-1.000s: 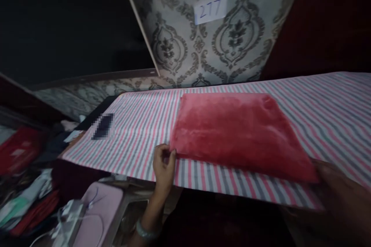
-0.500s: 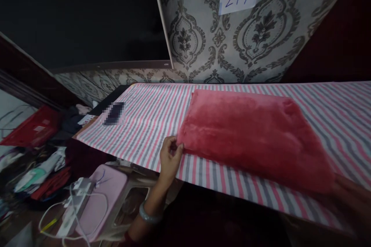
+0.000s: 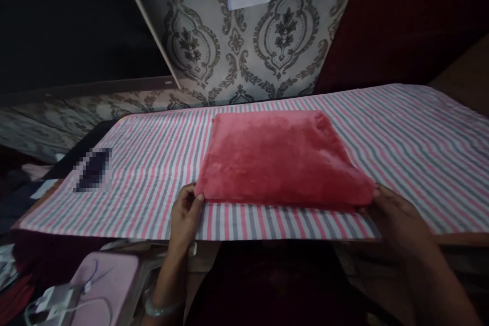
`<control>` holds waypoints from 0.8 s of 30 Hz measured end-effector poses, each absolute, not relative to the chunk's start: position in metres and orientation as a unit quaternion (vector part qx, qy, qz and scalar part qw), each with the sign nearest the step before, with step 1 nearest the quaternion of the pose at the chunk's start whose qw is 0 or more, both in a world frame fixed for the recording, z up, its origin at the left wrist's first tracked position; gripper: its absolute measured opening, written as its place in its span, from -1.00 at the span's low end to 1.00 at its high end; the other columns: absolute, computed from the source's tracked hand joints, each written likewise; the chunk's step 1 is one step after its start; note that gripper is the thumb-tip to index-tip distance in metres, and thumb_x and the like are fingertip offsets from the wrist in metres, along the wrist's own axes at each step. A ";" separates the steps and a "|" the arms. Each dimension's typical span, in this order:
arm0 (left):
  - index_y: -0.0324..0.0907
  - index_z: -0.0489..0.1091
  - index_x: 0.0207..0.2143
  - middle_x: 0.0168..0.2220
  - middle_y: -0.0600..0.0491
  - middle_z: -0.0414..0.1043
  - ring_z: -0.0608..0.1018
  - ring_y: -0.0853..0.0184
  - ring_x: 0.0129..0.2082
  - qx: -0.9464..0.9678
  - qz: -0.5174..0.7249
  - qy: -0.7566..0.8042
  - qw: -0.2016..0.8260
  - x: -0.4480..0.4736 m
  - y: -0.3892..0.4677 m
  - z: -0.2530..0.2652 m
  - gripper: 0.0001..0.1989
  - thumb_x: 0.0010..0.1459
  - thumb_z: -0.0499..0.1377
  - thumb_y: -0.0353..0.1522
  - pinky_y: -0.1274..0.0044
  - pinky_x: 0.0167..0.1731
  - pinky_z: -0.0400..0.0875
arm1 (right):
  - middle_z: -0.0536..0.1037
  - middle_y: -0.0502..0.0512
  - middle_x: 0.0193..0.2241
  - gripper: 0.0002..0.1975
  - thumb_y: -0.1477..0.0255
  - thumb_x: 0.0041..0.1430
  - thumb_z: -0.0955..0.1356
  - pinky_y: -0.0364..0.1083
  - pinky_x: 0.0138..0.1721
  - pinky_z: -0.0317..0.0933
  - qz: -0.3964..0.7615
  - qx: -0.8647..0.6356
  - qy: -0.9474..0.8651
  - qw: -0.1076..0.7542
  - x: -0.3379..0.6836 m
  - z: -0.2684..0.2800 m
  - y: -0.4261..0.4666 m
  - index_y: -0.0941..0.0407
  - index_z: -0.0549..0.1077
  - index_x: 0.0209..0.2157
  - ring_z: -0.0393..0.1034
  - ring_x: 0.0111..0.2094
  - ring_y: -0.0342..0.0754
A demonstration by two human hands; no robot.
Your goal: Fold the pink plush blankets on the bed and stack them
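A flat, furry red plush cloth lies on a striped cloth that covers the table. Whether the plush piece is folded or sewn as a cover, I cannot tell. Its near left corner is pinched between the thumb and fingers of my left hand. At the near right corner, my right hand grips the edge, with some fingertips hidden at the fabric. A bracelet circles my left wrist.
On the left end of the table lies a dark blurred-out item. Below left, a power strip with white cables rests on a pink stool. A dark screen and patterned wall stand behind.
The view has swung to the right, so things sit further left in it. My right hand, blurred at the edge before, now shows clearly at the corner. Both hands stay on the plush cloth.
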State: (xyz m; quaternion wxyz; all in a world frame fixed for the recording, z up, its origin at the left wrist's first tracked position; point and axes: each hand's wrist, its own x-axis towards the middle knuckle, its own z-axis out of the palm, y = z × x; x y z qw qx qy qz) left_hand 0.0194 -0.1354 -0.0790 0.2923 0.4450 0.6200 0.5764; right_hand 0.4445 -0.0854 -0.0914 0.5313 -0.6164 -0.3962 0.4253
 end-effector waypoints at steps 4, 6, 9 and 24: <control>-0.14 0.41 -0.10 -0.17 0.01 0.50 0.52 0.25 -0.19 0.457 0.565 0.633 0.268 0.017 -0.136 -0.085 -0.58 0.05 0.33 -0.13 0.44 -0.11 0.41 | 0.46 0.05 -0.39 -0.56 -0.01 -0.12 0.51 -0.12 -0.41 0.37 0.468 -0.558 -0.398 0.557 0.447 -0.095 -0.087 0.07 0.50 -0.40 0.36 -0.42 -0.07; -0.12 0.37 0.00 -0.10 -0.01 0.47 0.52 0.24 -0.12 0.481 0.541 0.639 0.259 0.014 -0.135 -0.089 -0.50 0.04 0.34 -0.14 0.41 -0.04 0.41 | 0.49 0.08 -0.27 -0.59 0.03 -0.03 0.50 -0.10 -0.28 0.40 0.442 -0.543 -0.467 0.540 0.449 -0.095 -0.088 0.06 0.54 -0.31 0.42 -0.29 -0.03; -0.11 0.29 0.13 0.02 -0.05 0.42 0.50 0.21 -0.01 0.509 0.513 0.645 0.249 0.013 -0.133 -0.093 -0.41 0.08 0.30 -0.13 0.36 0.06 0.37 | 0.50 0.10 -0.15 -0.62 0.11 0.04 0.49 -0.04 -0.06 0.40 0.368 -0.538 -0.569 0.501 0.452 -0.096 -0.093 0.03 0.56 -0.17 0.44 -0.10 0.04; -0.12 0.44 -0.02 0.04 -0.09 0.37 0.46 0.14 0.06 0.704 0.403 0.581 -0.065 0.009 -0.103 -0.047 -0.69 0.17 0.15 -0.34 0.30 0.08 0.37 | 0.52 0.15 -0.06 -0.76 0.40 0.14 0.36 0.00 -0.18 0.37 0.058 -0.501 -0.701 0.505 0.442 -0.068 -0.064 0.01 0.54 -0.14 0.44 -0.07 0.09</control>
